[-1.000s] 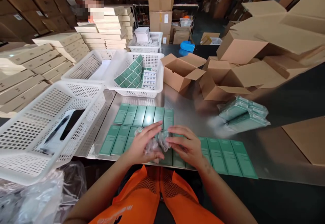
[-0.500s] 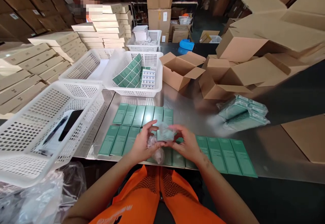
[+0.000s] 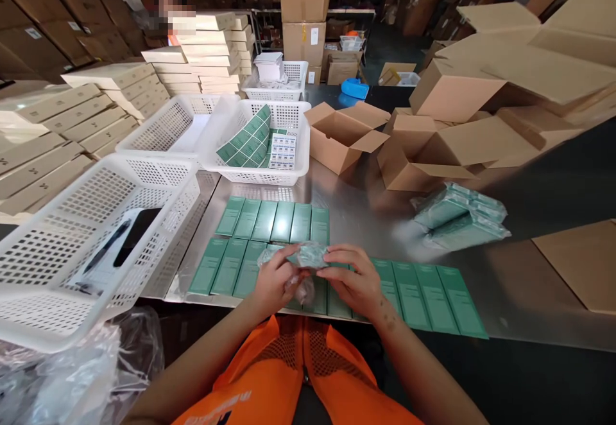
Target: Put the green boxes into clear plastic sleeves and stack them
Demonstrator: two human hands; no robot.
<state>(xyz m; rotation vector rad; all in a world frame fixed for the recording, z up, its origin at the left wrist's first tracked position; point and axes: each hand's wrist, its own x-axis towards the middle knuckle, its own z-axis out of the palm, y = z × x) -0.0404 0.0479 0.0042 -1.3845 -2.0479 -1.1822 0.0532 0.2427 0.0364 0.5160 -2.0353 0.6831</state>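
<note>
Fingers of both hands pinching crinkled clear wrap (image 3: 298, 257), green box inside

Steel table (image 3: 346, 213), reflective top. Under and just beyond left hand (image 3: 274, 280) and right hand (image 3: 356, 284): flat rows of green boxes (image 3: 269, 219). Beyond those: white basket (image 3: 260, 174). Left of left hand: large white basket (image 3: 96, 245), overhanging edge. Far right of right hand: wrapped green packs (image 3: 457, 213). Beyond right hand: open cardboard cartons (image 3: 346, 136). Near-right corner: cardboard sheet (image 3: 582, 264)
</note>
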